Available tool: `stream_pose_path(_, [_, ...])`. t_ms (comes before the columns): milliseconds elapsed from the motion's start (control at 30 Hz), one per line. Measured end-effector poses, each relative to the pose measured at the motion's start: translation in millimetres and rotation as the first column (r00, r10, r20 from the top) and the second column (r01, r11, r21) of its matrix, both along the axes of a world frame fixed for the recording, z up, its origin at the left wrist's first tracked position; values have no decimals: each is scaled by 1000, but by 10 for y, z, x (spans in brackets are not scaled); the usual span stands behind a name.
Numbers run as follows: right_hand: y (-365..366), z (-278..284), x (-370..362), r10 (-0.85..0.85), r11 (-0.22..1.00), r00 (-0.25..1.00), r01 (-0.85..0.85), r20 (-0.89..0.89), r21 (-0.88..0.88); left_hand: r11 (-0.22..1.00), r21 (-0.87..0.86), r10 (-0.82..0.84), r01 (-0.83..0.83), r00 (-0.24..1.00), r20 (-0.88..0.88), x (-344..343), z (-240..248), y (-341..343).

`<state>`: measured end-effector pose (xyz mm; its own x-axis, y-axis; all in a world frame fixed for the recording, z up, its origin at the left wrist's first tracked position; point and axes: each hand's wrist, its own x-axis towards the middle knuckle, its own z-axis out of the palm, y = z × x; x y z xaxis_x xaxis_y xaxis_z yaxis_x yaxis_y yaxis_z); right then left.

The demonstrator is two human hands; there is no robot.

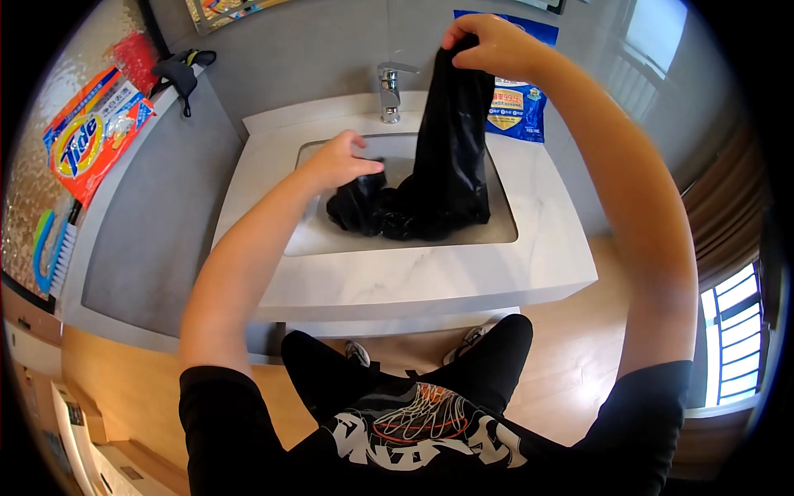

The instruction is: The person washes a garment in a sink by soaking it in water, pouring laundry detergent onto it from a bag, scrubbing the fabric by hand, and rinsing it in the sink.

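Observation:
A black garment [447, 157] hangs into a white marble sink [413, 273]. My right hand [488, 43] pinches its top end and holds it up high above the basin, near the chrome tap [389, 89]. My left hand [339, 161] reaches into the basin and grips the bunched lower part of the same garment. The cloth looks wet and dark and piles up on the basin floor.
A grey counter [157, 223] lies to the left with an orange detergent bag [91, 136], a blue scrub brush [50, 252] and a red and a black item at its far end. A blue detergent bag [517, 107] leans behind the sink. Wooden floor below; windows at right.

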<state>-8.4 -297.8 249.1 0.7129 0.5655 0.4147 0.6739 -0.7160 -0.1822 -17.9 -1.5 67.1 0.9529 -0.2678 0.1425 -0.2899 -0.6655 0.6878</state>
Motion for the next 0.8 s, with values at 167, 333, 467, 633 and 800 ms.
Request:
stream_pose_path(167, [172, 26, -309, 240, 934, 908, -120, -345, 336, 884, -238, -283, 402, 866, 412, 124, 673, -615])
stream_pose_path(333, [35, 144, -516, 302, 932, 822, -147, -483, 333, 806, -402, -499, 435, 864, -65, -77, 1038, -893])
stream_pose_path(467, [-172, 119, -521, 273, 928, 832, -97, -483, 359, 751, -530, -531, 394, 837, -131, 138, 752, -669])
stream_pose_path(633, [-372, 106, -290, 296, 921, 867, -148, -402, 360, 816, -133, -572, 562, 755, -321, 59, 433, -447])
stream_pose_path(800, [-352, 269, -391, 14, 997, 965, -33, -263, -71, 689, 569, -286, 448, 890, -355, 29, 656, -110])
